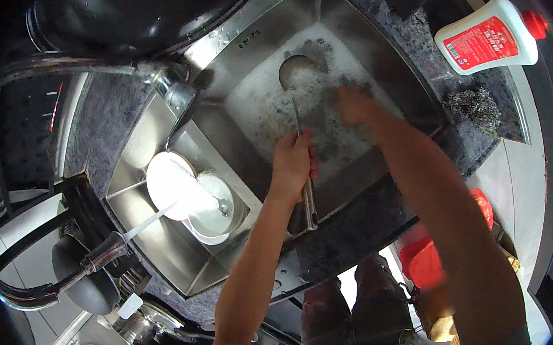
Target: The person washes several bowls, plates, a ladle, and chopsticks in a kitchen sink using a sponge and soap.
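My left hand (293,163) grips the metal handle of a ladle (296,114), whose round bowl lies in the foamy water. The handle's hollow end sticks out below my fist, over the front of the right stainless-steel basin (361,12). My right hand (355,106) is a blur just right of the ladle, at the surface of the suds (260,95). Its fingers are indistinct, and I cannot tell whether it holds anything.
Water runs from a tap (106,251) into the left basin (157,242), onto a white plate (166,182) and a bowl (210,208). A large black wok (144,16) overhangs the back. A white detergent bottle (486,36) and steel wool (475,108) lie on the right counter.
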A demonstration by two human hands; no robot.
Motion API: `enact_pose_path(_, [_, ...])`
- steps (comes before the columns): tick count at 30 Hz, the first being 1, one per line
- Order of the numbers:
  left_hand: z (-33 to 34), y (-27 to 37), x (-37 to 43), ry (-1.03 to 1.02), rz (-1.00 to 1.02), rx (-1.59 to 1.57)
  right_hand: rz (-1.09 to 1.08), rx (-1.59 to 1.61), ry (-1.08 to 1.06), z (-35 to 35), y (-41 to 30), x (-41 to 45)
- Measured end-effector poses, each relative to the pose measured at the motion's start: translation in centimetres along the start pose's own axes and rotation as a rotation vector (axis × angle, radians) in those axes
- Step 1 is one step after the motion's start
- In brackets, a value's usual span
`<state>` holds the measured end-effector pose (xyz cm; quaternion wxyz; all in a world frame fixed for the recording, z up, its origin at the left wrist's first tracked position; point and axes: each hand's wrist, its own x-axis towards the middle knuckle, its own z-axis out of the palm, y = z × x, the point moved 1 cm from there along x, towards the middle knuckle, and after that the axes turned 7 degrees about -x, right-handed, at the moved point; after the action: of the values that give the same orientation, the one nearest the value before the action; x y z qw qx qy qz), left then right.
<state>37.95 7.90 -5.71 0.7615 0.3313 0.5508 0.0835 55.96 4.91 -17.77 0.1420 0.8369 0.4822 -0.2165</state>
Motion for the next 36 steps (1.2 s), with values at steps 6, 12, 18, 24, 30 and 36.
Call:
enact_pose_path(6, [-1.6,0.6,-4.4,-0.014,0.045,0.017,0.066,1.337,0.048,-5.8,-0.9,-0.4])
enact_pose_path(12, [-2.7,2.8,-6.4,-0.16,-0.128,0.265,-0.579,0.459,0.653,-9.0,-3.7,-4.6])
enact_pose_path(18, [-4.7,0.5,-5.6,-0.184,0.608,0.933,-0.955,-0.28,0.394,-8.5,-5.1,-5.1])
enact_pose_path(24, [-3.9,1.9,-8.0,-0.199,-0.111,0.494,-0.893,-0.148,0.11,-8.5,-3.5,-3.2])
enact_pose_path(30, [-5.3,2.5,-10.5,-0.211,-0.284,-0.071,-0.922,0.305,0.312,-9.7,-3.1,-2.9])
enact_pose_path(36, [-6.2,1.2,-12.8,-0.411,-0.295,-0.66,-0.593,0.954,0.44,-11.4,-3.5,-5.8])
